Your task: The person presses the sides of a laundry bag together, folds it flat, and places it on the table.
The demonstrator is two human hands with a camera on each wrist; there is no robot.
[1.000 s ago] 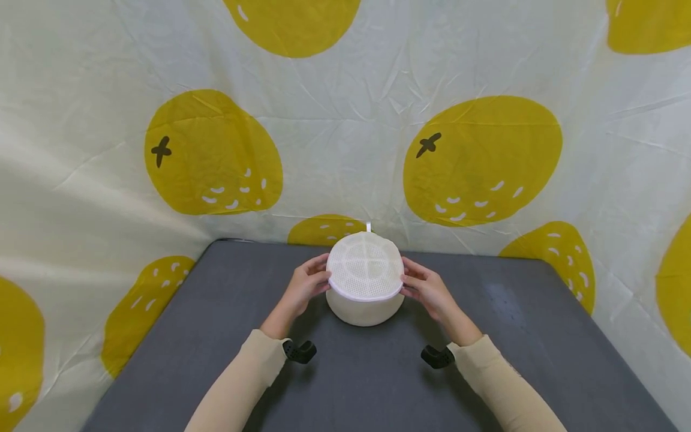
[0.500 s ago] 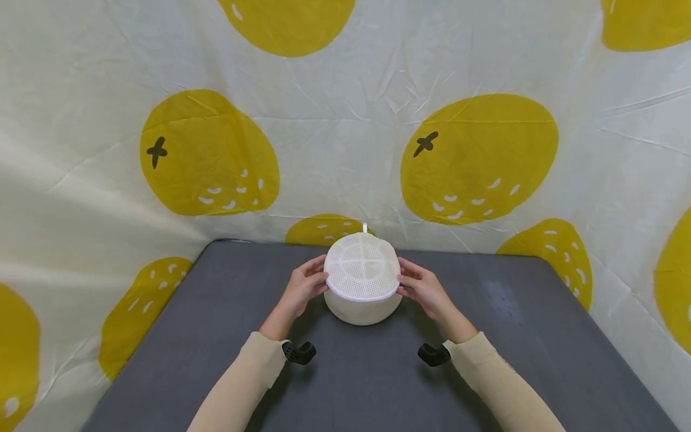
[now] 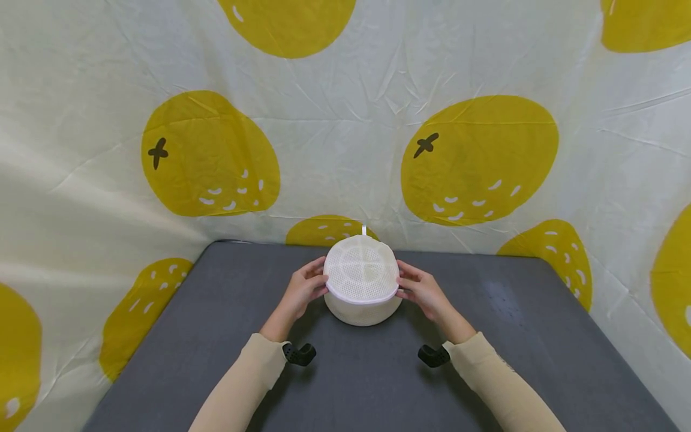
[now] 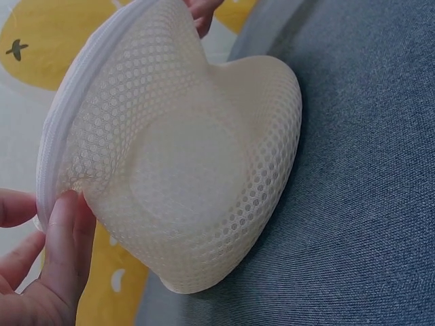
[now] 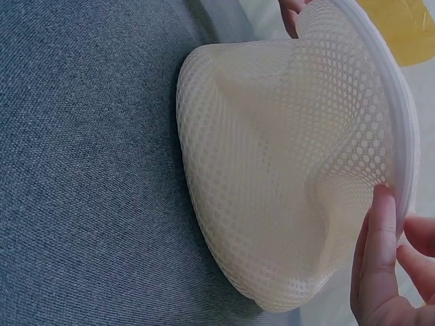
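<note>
A round cream mesh laundry bag stands upright on the dark table at the middle of the head view, its flat mesh top tilted toward me. Along the top edge runs a white zipper rim. My left hand pinches that rim at its left side, thumb and fingers on either side of the edge. At the opposite side my right hand pinches the same rim. The soft side wall sags inward in folds below the rim. A small white loop tab sticks up at the back.
The dark grey table reaches back to a hanging white cloth printed with yellow fruit. This cloth also closes off the left and right sides. Black wrist devices sit at both cuffs.
The bag's top and back tab have dipped very slightly in the last half second. Both hands keep their hold on the rim; the view shifted a little earlier.
</note>
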